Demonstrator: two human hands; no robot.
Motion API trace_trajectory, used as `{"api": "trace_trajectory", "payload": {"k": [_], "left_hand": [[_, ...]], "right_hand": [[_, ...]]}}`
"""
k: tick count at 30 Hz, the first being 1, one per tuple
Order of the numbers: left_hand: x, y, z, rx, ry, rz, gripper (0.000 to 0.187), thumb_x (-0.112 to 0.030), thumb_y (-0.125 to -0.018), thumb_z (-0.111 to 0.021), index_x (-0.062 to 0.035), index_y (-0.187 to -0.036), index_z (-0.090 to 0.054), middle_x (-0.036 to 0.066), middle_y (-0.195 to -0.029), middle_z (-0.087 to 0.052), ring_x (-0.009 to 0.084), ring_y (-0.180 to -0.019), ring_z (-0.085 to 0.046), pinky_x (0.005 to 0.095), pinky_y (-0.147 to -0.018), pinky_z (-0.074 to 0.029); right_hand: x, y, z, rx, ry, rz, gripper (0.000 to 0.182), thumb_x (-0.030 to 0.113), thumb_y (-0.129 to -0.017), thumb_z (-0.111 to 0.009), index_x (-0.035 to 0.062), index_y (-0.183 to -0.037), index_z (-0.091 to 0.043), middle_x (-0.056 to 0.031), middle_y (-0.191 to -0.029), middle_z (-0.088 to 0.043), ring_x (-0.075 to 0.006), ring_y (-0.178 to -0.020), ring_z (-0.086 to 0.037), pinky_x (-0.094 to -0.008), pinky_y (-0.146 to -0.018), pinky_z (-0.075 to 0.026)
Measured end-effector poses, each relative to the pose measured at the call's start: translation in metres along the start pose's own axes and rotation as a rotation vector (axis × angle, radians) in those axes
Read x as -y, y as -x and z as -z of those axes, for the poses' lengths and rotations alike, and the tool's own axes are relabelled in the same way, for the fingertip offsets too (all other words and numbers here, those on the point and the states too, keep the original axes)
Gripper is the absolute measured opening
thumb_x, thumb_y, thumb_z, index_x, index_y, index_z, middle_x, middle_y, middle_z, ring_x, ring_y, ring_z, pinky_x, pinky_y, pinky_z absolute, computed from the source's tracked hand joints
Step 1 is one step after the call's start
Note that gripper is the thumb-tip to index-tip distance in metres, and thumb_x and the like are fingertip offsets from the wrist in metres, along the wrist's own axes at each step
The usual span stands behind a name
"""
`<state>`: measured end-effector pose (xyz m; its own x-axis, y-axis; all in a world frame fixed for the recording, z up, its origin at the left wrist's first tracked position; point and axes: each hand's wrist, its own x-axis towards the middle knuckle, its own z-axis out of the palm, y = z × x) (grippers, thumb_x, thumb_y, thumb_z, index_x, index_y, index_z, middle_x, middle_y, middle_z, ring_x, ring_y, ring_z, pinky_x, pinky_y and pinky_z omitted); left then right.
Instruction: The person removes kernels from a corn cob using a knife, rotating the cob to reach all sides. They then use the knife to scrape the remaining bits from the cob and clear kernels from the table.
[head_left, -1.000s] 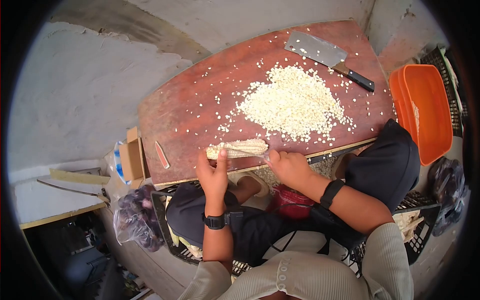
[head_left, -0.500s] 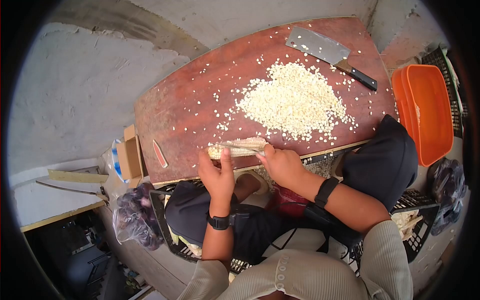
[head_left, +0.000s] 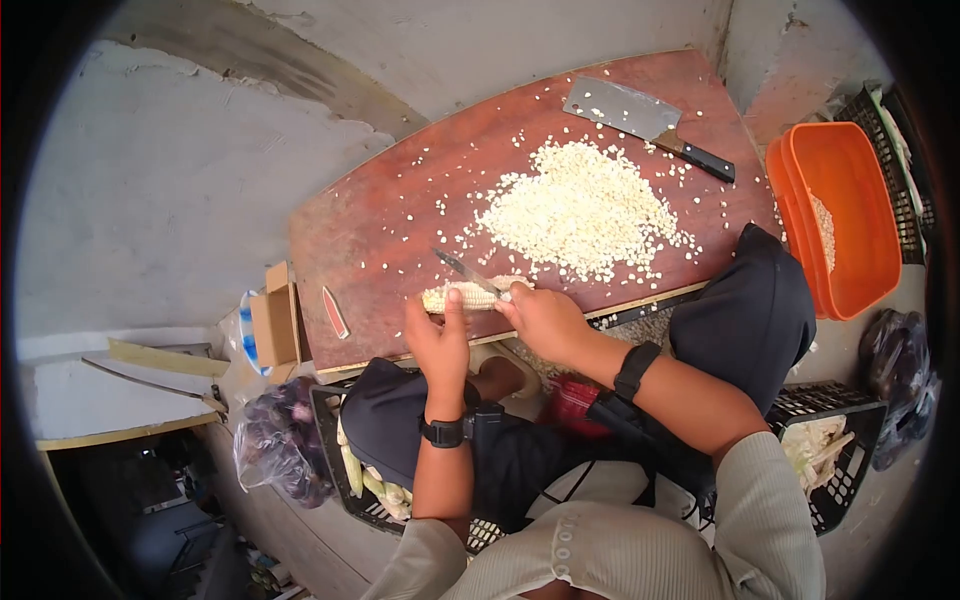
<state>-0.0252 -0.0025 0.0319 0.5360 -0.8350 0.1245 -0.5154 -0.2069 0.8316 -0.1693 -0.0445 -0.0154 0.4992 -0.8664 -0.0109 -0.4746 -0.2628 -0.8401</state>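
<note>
Corn cob [head_left: 477,300] clasped in left hand [head_left: 440,338], right hand [head_left: 548,322] closed round small knife [head_left: 464,268], kernel heap [head_left: 580,212] beyond

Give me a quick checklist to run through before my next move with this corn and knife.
1. Left hand gripping the corn cob: ok.
2. Right hand holding the small knife: ok.
3. Left thumb safely clear of the blade: cannot tell; they look close from this view.
4. Cleaver away from both hands: ok, it lies beyond the heap.
5. Kernels all heaped together: not ok; some lie scattered across the tabletop.
</note>
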Motion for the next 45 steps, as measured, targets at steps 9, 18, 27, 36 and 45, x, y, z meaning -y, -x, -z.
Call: {"api": "trace_trajectory", "payload": {"k": [9,18,27,36,45], "left_hand": [[0.025,-0.011,0.023,-0.013,0.069,0.075,0.028,-0.022,-0.091,-0.064,0.0028,-0.092,-0.050,0.007,-0.069,-0.056,0.0128,-0.055,-0.059,0.0249,-0.049,-0.051],[0.024,-0.017,0.019,0.047,0.127,0.150,0.031,-0.026,-0.088,-0.068,-0.0037,-0.102,-0.051,0.003,-0.077,-0.058,0.0087,-0.058,-0.056,0.0210,-0.050,-0.048],[0.019,-0.028,0.009,0.012,0.221,0.190,0.028,-0.020,-0.088,-0.068,0.0006,-0.097,-0.053,0.006,-0.074,-0.061,0.0106,-0.056,-0.059,0.0227,-0.049,-0.048],[0.022,-0.028,0.016,0.131,0.229,0.203,0.023,-0.013,-0.087,-0.067,0.0007,-0.098,-0.053,0.005,-0.075,-0.061,0.0086,-0.057,-0.056,0.0222,-0.051,-0.047],[0.013,-0.034,0.010,0.142,0.249,0.256,0.028,-0.008,-0.083,-0.073,-0.0009,-0.102,-0.054,0.003,-0.083,-0.061,0.0074,-0.069,-0.057,0.0213,-0.062,-0.047]], "right_hand": [[-0.031,0.023,0.002,-0.058,0.354,0.253,0.029,0.032,-0.090,-0.057,0.0049,-0.083,-0.052,-0.0133,-0.062,-0.062,-0.0299,-0.054,-0.063,-0.0396,-0.047,-0.049],[-0.054,0.016,0.004,-0.077,0.591,0.257,0.029,0.033,-0.089,-0.058,0.0070,-0.079,-0.050,-0.0092,-0.057,-0.057,-0.0255,-0.049,-0.060,-0.0366,-0.044,-0.048],[-0.042,0.005,0.024,0.000,0.414,0.202,0.027,0.031,-0.089,-0.058,0.0061,-0.081,-0.051,-0.0116,-0.059,-0.060,-0.0288,-0.052,-0.062,-0.0403,-0.048,-0.048],[-0.048,0.009,0.020,0.008,0.413,0.210,0.027,0.031,-0.088,-0.060,0.0065,-0.081,-0.052,-0.0103,-0.058,-0.057,-0.0282,-0.051,-0.060,-0.0383,-0.047,-0.047],[-0.052,0.003,0.019,0.016,0.405,0.227,0.027,0.031,-0.087,-0.062,0.0077,-0.078,-0.052,-0.0090,-0.057,-0.056,-0.0253,-0.050,-0.059,-0.0366,-0.045,-0.046]]}}
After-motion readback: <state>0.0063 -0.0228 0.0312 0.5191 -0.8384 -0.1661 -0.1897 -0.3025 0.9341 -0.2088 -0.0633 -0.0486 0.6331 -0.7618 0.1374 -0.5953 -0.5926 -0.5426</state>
